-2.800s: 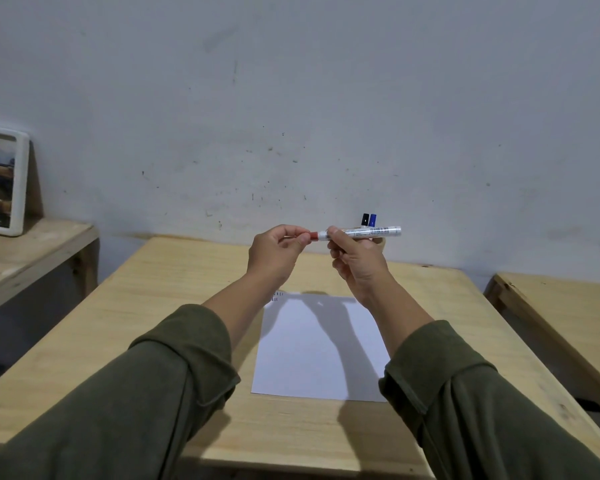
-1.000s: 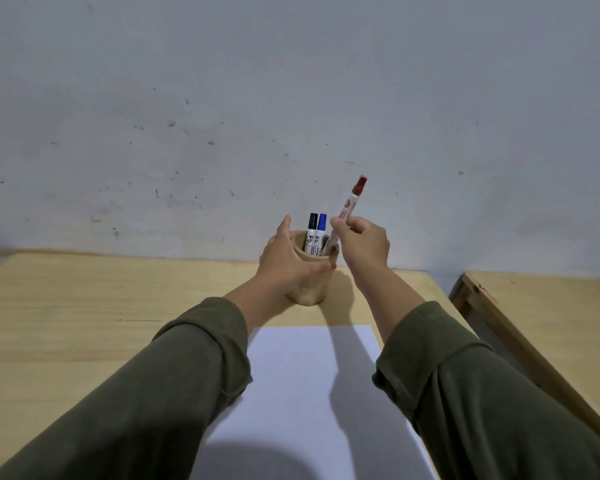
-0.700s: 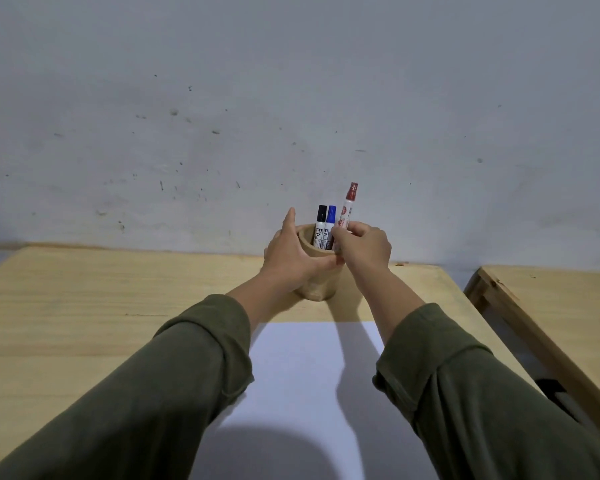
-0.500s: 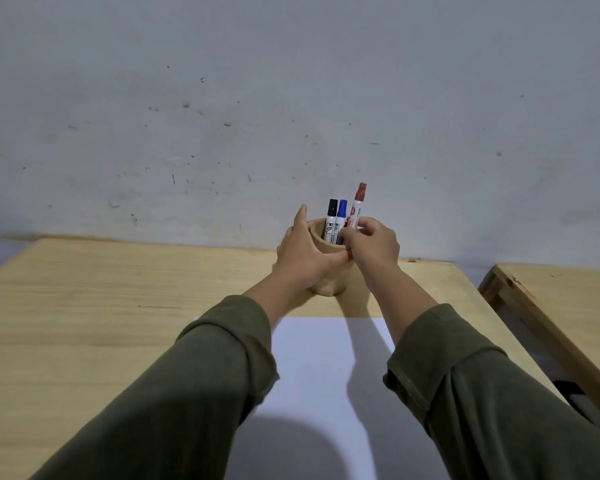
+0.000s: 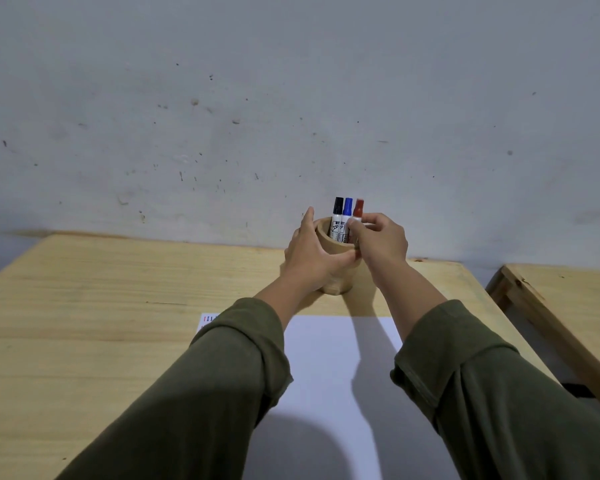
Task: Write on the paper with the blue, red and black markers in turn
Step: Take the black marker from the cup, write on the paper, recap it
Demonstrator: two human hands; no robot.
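A round wooden cup (image 5: pixel 334 244) stands at the far side of the wooden table (image 5: pixel 101 306), near the wall. Inside it stand the black marker (image 5: pixel 337 213), the blue marker (image 5: pixel 347 212) and the red marker (image 5: pixel 358 210), caps up. My left hand (image 5: pixel 309 252) wraps around the cup's left side. My right hand (image 5: pixel 381 239) pinches the red marker just below its cap. The white paper (image 5: pixel 329 375) lies in front of the cup, partly under my arms; small red and dark marks show at its top-left corner.
A grey, speckled wall rises right behind the table. A second wooden table (image 5: pixel 568 299) stands to the right across a narrow gap. My green sleeves cover much of the paper's near part.
My right hand has lowered the capped red marker into the cup beside the blue and black ones. My left hand has stayed on the cup. The view has shifted slightly.
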